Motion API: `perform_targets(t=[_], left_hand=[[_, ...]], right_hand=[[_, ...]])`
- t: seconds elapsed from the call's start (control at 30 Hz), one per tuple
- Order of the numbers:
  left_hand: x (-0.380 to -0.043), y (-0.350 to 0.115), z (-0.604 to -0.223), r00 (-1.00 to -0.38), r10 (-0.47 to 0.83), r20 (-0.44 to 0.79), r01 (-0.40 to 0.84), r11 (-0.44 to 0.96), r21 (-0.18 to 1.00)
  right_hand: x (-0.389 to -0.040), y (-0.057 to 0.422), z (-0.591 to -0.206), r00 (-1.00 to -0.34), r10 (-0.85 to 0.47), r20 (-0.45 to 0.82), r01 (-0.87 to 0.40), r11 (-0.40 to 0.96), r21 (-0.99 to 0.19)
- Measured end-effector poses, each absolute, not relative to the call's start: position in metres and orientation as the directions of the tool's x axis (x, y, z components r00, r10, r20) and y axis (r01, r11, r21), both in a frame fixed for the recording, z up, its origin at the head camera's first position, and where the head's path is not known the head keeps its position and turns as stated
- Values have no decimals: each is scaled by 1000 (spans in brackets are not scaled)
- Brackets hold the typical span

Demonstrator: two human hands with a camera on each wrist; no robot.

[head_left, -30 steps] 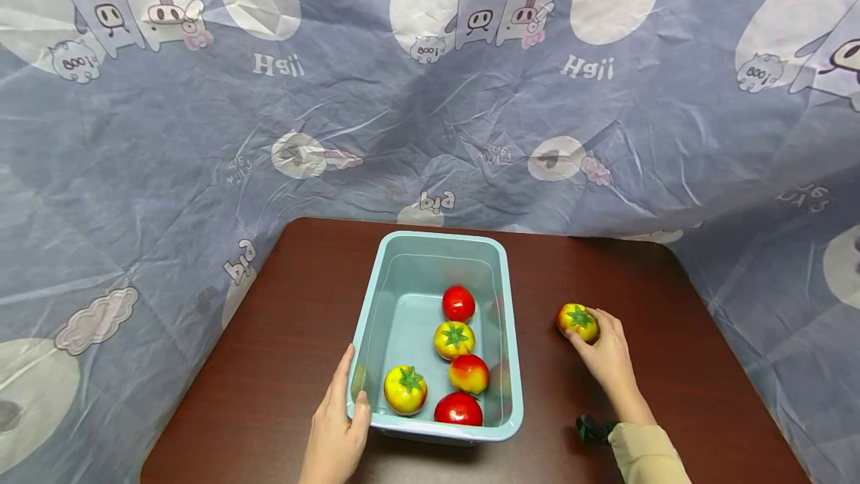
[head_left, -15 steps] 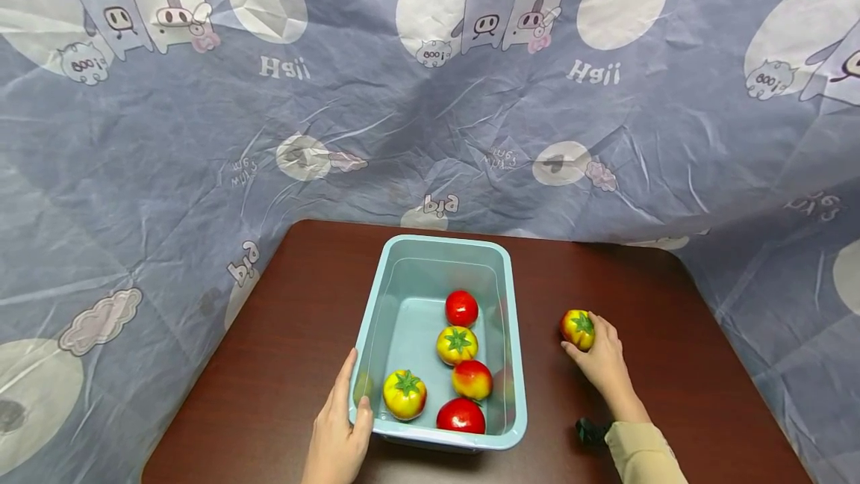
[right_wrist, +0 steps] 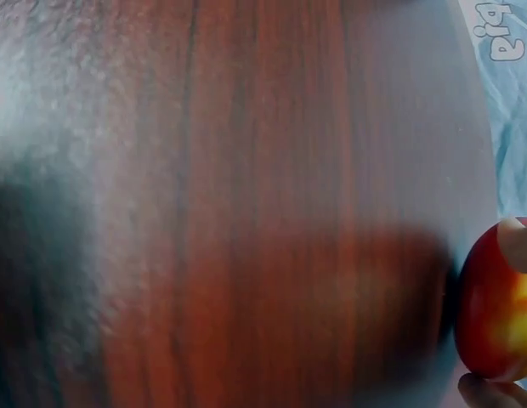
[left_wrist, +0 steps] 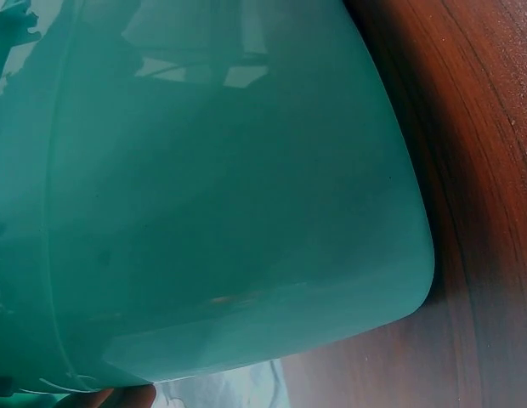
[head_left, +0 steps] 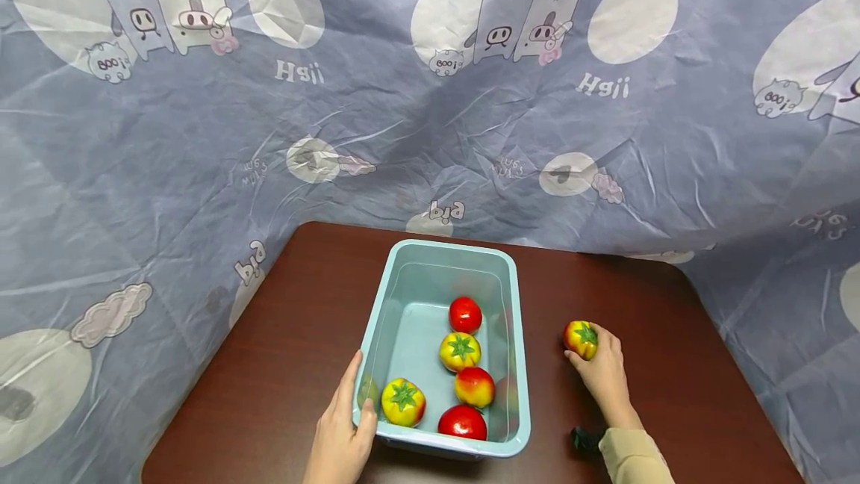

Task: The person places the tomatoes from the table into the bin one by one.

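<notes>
A light-blue plastic bin (head_left: pixel 408 334) stands on the table. My left hand (head_left: pixel 340 432) grips its near left corner, with the thumb over the rim. The left wrist view is filled by the bin's outer wall (left_wrist: pixel 229 187), fingertips showing at the bottom edge. To the right of the bin, my right hand (head_left: pixel 602 372) holds a red-and-yellow toy tomato (head_left: pixel 579 340) with a green leafy top, between thumb and fingers. In the right wrist view that tomato (right_wrist: pixel 493 314) sits at the right edge, partly cut off.
Inside the bin lie several toy tomatoes, among them a red one (head_left: pixel 465 316), a yellow one (head_left: pixel 403 403) and a red-yellow one (head_left: pixel 474 387). A dark object (head_left: pixel 586 441) is beside my right sleeve (head_left: pixel 634 458). A printed grey-blue cloth (head_left: pixel 403 110) hangs behind the brown table (head_left: pixel 302 312).
The head view has shifted, so the whole scene sits slightly lower. The toy tomato has turned a little in my right hand. My left hand stays on the bin's corner.
</notes>
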State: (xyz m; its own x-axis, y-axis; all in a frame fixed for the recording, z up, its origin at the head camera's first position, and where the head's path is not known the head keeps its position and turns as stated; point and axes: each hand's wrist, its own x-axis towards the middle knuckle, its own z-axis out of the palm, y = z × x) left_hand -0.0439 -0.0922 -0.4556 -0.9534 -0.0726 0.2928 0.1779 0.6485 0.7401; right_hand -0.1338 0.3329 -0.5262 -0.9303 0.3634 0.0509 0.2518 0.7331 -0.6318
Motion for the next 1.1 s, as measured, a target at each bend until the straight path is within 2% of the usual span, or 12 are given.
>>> perform_targets(t=[0.37, 0.53, 0.73, 1.1], left_hand=[[-44, -91, -457, -954, -70, 293, 178, 651, 738], [-44, -92, -458, -945, -64, 319, 202, 655, 728], [-45, -93, -458, -943, -53, 327, 215, 653, 726], [-46, -93, -460, -925, -61, 376, 245, 661, 709]], right_hand=[[-128, 329, -537, -886, 445, 133, 261, 714, -650], [-125, 327, -530, -871, 474, 132, 274, 690, -670], [-118, 322, -514, -841, 528, 121, 270, 603, -751], [-108, 308, -480, -837, 544, -56, 294, 362, -885]])
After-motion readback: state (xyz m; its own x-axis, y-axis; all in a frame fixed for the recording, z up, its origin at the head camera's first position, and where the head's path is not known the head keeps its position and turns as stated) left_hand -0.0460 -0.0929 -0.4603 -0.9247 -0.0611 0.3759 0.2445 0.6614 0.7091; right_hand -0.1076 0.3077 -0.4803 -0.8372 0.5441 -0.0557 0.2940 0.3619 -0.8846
